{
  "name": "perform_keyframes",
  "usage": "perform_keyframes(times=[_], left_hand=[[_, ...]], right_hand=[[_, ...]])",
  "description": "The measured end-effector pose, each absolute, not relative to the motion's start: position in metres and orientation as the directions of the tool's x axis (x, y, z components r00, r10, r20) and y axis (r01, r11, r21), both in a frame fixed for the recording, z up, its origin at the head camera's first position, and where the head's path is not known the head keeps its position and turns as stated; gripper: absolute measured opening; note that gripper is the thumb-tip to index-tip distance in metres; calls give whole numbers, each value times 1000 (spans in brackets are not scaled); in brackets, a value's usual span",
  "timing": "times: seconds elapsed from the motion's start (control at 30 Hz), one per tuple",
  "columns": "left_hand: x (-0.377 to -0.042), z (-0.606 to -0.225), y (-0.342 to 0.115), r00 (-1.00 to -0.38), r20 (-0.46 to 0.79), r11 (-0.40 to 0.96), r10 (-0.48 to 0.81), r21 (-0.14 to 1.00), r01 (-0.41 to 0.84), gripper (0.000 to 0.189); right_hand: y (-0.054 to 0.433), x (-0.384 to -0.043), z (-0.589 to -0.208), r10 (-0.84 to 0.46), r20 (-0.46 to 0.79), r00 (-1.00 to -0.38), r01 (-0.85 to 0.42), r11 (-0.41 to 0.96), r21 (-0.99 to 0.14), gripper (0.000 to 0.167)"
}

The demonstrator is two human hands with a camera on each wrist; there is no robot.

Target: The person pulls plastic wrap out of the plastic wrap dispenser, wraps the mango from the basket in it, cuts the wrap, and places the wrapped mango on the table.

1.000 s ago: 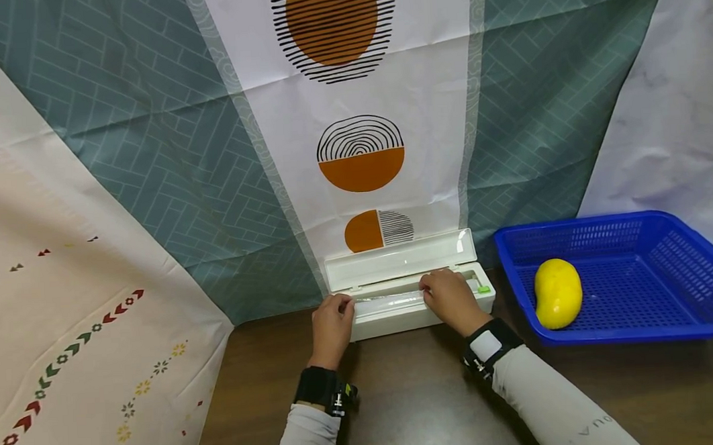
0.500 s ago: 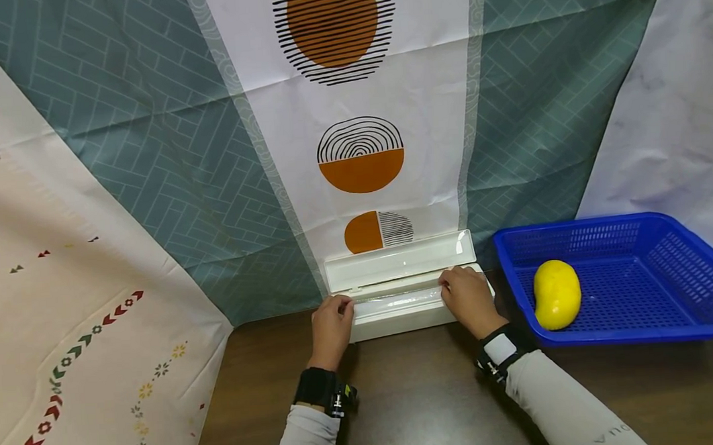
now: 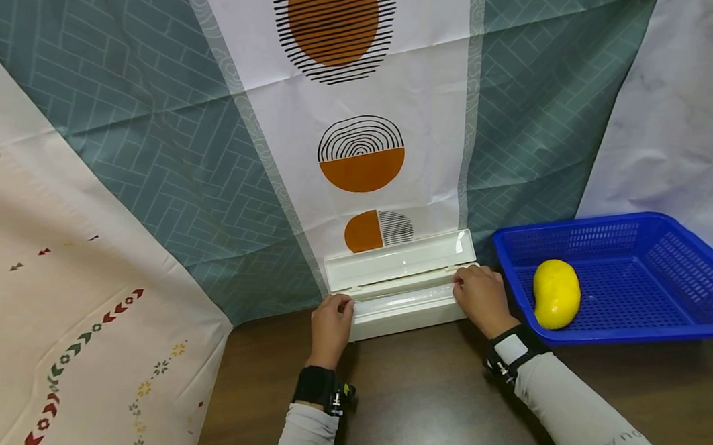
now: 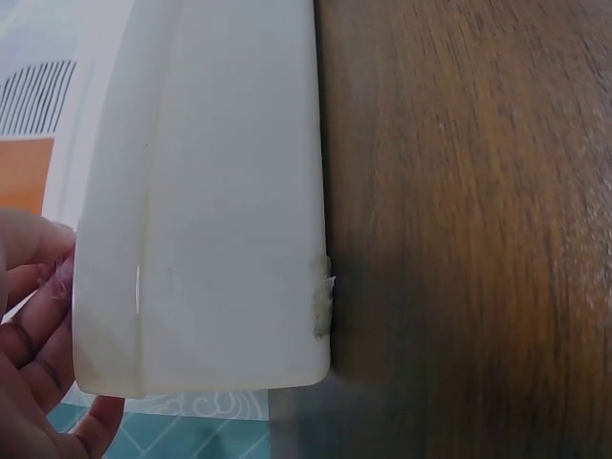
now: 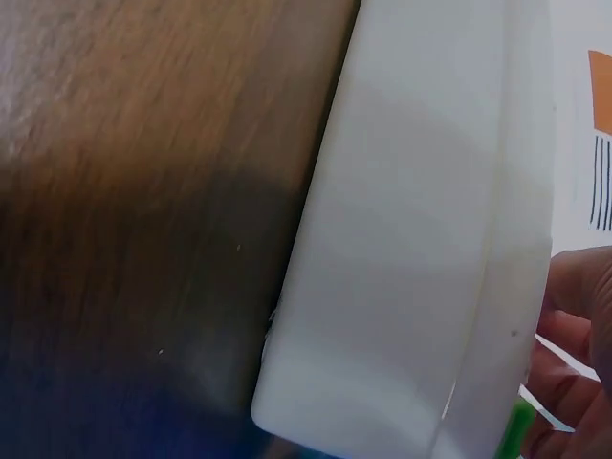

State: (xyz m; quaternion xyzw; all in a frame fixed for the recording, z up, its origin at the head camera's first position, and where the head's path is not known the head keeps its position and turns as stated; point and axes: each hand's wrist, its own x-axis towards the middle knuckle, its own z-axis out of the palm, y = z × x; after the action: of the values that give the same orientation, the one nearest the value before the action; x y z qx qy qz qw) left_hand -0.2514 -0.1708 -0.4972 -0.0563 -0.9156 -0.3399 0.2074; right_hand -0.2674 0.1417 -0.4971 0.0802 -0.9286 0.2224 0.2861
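Note:
A long white plastic-wrap dispenser (image 3: 398, 323) lies on the table with its lid (image 3: 401, 260) raised at the back. Clear plastic wrap (image 3: 399, 301) stretches along its open top. At the left end, my left hand (image 3: 330, 328) pinches the wrap's edge; a crinkled bit shows between the fingers (image 4: 38, 320) in the left wrist view. My right hand (image 3: 484, 300) is at the right end, thumb and fingertips drawn together on the wrap's edge, their contact partly hidden. Beside the right fingers (image 5: 564, 382), a green slider (image 5: 516, 428) shows in the right wrist view.
A blue plastic basket (image 3: 644, 281) stands close to the right of the dispenser, holding a yellow mango (image 3: 556, 294). Patterned cloth (image 3: 208, 156) hangs right behind the dispenser. Brown wooden table (image 3: 402, 401) lies in front.
My right hand has slid right along the dispenser to its right end, covering the green slider in the head view. The left hand has stayed put at the left end.

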Motion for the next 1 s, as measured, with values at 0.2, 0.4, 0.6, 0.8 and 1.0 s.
perform_keyframes(times=[0.2, 0.4, 0.6, 0.8, 1.0], left_hand=[[-250, -495, -171, -910, 415, 759, -25, 600, 253, 12], [-248, -493, -172, -915, 402, 759, 2, 596, 263, 13], [-246, -491, -177, -918, 391, 770, 65, 565, 295, 12], [-244, -490, -182, -901, 411, 794, 136, 499, 348, 12], [-242, -488, -181, -888, 442, 802, 128, 481, 355, 14]], right_hand=[[148, -266, -496, 1, 525, -851, -243, 886, -395, 9], [153, -267, -500, 10, 568, -823, -258, 885, -389, 10], [156, -266, -500, -15, 602, -798, -292, 884, -366, 8], [158, -262, -497, -32, 608, -793, -305, 886, -351, 5], [157, -257, -491, -44, 604, -795, -317, 880, -354, 6]])
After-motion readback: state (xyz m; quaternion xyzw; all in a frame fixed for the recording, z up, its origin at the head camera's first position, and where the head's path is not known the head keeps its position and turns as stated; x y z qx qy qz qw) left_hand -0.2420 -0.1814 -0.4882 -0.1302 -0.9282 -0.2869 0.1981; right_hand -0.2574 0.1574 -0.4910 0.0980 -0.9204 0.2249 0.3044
